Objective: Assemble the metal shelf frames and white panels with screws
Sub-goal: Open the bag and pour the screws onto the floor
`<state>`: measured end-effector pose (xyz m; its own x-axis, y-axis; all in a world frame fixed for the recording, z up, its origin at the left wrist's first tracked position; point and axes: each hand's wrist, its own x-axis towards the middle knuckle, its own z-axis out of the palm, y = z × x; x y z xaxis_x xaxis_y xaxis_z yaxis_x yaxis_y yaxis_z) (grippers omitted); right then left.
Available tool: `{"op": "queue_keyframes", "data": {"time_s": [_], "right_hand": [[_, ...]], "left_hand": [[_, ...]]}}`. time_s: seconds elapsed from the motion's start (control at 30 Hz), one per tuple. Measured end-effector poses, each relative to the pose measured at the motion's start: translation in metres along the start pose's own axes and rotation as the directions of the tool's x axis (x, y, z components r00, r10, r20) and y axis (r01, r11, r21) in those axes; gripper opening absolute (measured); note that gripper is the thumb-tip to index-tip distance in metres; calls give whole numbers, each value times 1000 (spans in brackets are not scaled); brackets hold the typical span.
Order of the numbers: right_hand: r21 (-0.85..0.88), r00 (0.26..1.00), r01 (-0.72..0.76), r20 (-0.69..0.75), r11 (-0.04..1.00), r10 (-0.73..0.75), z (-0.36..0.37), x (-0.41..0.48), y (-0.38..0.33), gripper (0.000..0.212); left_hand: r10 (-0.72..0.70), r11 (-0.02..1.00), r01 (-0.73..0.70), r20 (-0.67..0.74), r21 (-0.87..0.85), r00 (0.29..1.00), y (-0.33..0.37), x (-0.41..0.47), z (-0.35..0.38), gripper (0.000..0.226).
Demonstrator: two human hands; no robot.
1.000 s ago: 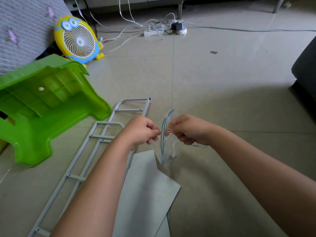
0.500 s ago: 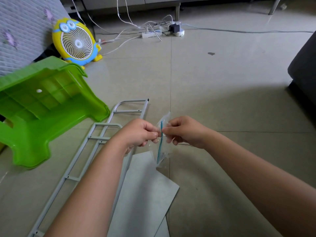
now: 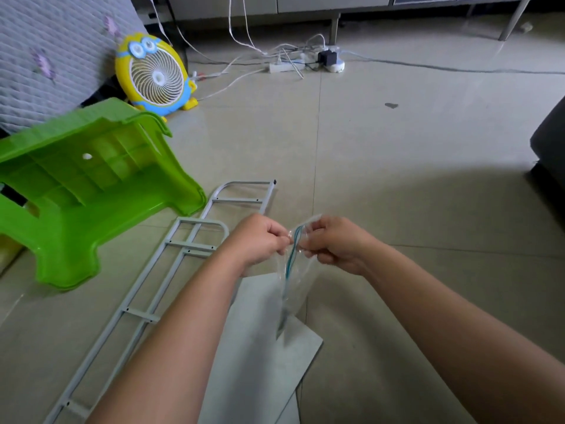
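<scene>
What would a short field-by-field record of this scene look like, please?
Left hand: pinches one lip of the clear plastic zip bag
Right hand: pinches the opposite lip
Bag contents: too blurred to tell
Grey metal shelf frames: flat on the tiled floor
White rectangular panel: flat, right of the frames, under the hanging bag
Green plastic stool: tipped over, left of the frames

Bare floor (image 3: 397, 185) lies open at centre and right; green stool (image 3: 91, 185) and metal frames (image 3: 171, 270) crowd the left.
</scene>
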<state>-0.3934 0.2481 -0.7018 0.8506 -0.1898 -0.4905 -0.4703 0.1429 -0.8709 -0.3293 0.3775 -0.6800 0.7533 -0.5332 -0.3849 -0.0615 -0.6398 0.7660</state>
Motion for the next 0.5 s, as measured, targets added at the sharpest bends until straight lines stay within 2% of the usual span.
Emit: {"op": "queue_keyframes", "data": {"time_s": [0.07, 0.23, 0.33, 0.5], "right_hand": [[58, 998, -55, 39, 997, 53, 1, 3, 0, 18], [106, 987, -149, 82, 983, 140, 4, 5, 2, 20], [68, 990, -122, 73, 990, 117, 5, 6, 3, 22], [-47, 999, 3, 44, 999, -1, 4, 3, 5, 20]], "left_hand": [[9, 1000, -9, 1, 0, 1000, 2, -2, -1, 12], [38, 997, -40, 28, 60, 999, 2, -3, -8, 14], [35, 996, -38, 37, 75, 999, 2, -3, -8, 15], [0, 999, -2, 44, 50, 999, 3, -4, -11, 12]]}}
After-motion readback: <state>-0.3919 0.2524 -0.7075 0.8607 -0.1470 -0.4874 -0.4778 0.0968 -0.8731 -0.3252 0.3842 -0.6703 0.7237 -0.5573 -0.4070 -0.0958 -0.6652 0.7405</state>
